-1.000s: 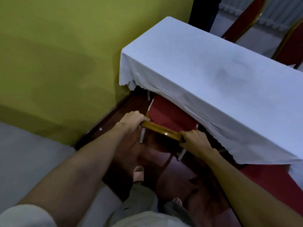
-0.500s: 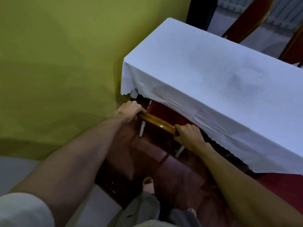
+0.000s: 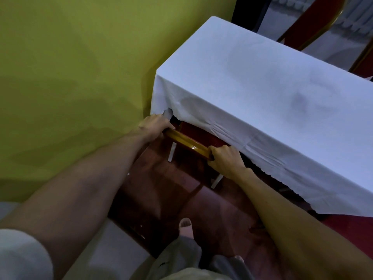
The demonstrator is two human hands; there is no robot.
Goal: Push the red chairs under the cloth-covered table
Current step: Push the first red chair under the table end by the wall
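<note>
A red chair (image 3: 203, 136) with a gold frame sits mostly under the white cloth-covered table (image 3: 252, 81); only its gold top rail, a strip of red seat and two white legs show. My left hand (image 3: 155, 126) grips the left end of that rail, close to the cloth's corner. My right hand (image 3: 226, 158) grips the right end, right beside the hanging cloth edge. The cloth bunches where the chair meets it.
A yellow-green wall (image 3: 70, 77) stands close on the left. Two more red chairs (image 3: 308, 19) stand behind the table at top right. Another red seat (image 3: 355, 225) shows at the lower right under the cloth. My feet (image 3: 185, 225) stand on the reddish-brown floor.
The chair has slid further under the table, with less red seat showing. Both hands moved forward with the rail, and I stepped closer to the table.
</note>
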